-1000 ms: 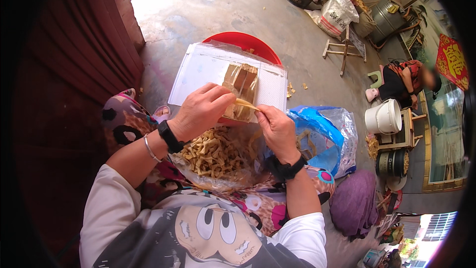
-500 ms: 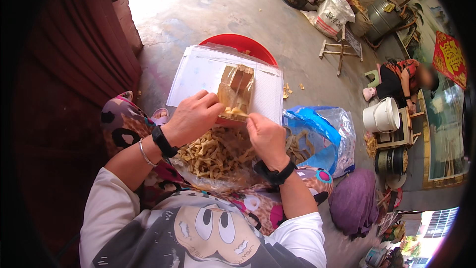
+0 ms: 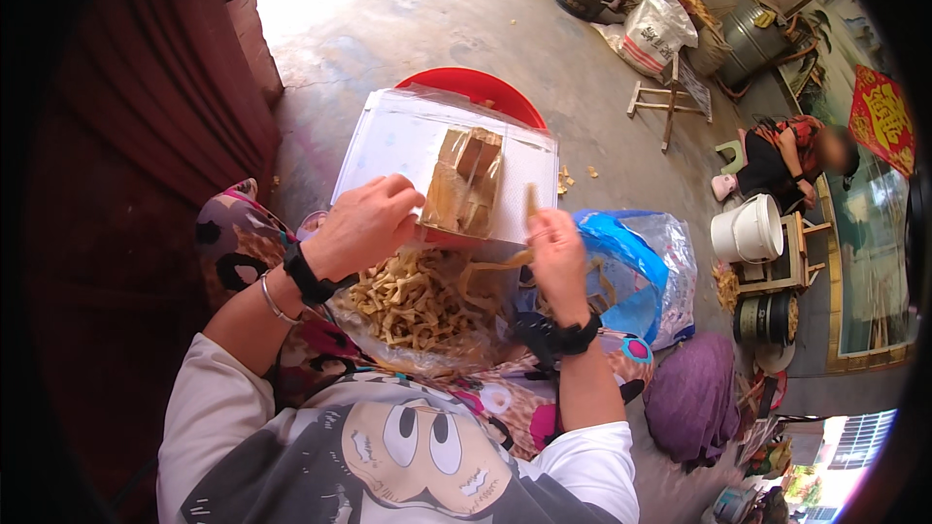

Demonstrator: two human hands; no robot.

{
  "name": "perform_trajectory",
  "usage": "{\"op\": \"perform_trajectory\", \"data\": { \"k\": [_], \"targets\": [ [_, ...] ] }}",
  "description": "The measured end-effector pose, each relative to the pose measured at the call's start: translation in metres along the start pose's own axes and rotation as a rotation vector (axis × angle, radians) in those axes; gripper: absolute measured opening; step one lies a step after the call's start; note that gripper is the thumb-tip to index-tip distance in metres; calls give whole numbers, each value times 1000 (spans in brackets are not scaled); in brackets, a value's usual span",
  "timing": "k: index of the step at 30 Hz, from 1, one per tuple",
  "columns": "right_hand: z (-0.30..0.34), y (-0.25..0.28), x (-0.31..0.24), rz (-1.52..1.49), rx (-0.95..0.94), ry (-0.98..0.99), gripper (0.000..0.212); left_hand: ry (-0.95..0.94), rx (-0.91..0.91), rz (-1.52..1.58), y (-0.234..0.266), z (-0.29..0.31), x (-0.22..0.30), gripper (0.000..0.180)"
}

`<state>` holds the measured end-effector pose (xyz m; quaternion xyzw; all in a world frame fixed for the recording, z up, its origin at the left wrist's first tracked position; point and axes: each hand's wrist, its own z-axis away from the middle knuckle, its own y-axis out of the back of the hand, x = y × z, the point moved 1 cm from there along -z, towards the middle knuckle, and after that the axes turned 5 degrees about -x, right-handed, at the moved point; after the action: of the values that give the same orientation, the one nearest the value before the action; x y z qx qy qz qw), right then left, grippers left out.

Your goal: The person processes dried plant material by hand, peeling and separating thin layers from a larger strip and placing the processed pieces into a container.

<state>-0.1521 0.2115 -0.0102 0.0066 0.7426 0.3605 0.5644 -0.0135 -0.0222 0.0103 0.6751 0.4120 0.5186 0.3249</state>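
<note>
My right hand point(image 3: 558, 247) is closed on a pale yellow-brown strip point(image 3: 485, 270); one end sticks up above the fingers and the rest trails left in a curve. My left hand point(image 3: 374, 218), fingers bent and drawn together, is beside the lower left side of a brown wooden block point(image 3: 464, 184); whatever its fingertips may pinch is hidden. Clear film or tape wraps the block, which stands on a white board point(image 3: 393, 141) lying over a red basin point(image 3: 476, 84). Below my hands, many similar curled strips point(image 3: 408, 306) are heaped on clear plastic across my lap.
A blue and clear plastic bag point(image 3: 636, 267) stands to the right, by a purple covered bundle point(image 3: 691, 398). Farther right are a white bucket point(image 3: 746, 230), a wooden stool point(image 3: 670, 102) and a seated person point(image 3: 786, 155). A dark red curtain or door point(image 3: 155, 87) lines the left.
My right hand has pulled away from the block's near edge to the right, drawing out the strip. The yellow piece at that edge is gone from there. My left hand has shifted slightly left.
</note>
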Motion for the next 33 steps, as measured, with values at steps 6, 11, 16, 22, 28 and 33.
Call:
{"op": "perform_trajectory", "data": {
  "k": [6, 11, 16, 22, 28, 33],
  "targets": [
    [-10, 14, 21, 122, -92, -274, 24, 64, -7, -188, -12, 7, -14, 18],
    [2, 15, 20, 197, -34, -193, 23, 22, -64, -288, -9, 8, -17, 15],
    [17, 15, -26, -373, -516, -377, 25, -15, 99, -111, -11, 9, -4, 22],
    [37, -13, -52, -799, -866, -378, 24, -421, 86, 160, 4, 10, 42, 37],
    [38, -12, -51, -607, -885, -358, 18, -268, 295, 24, 19, 3, 12, 23],
    [34, 8, -46, -1092, -899, -379, 21, -128, -61, 120, -3, 14, 0, 7]
  ]
}}
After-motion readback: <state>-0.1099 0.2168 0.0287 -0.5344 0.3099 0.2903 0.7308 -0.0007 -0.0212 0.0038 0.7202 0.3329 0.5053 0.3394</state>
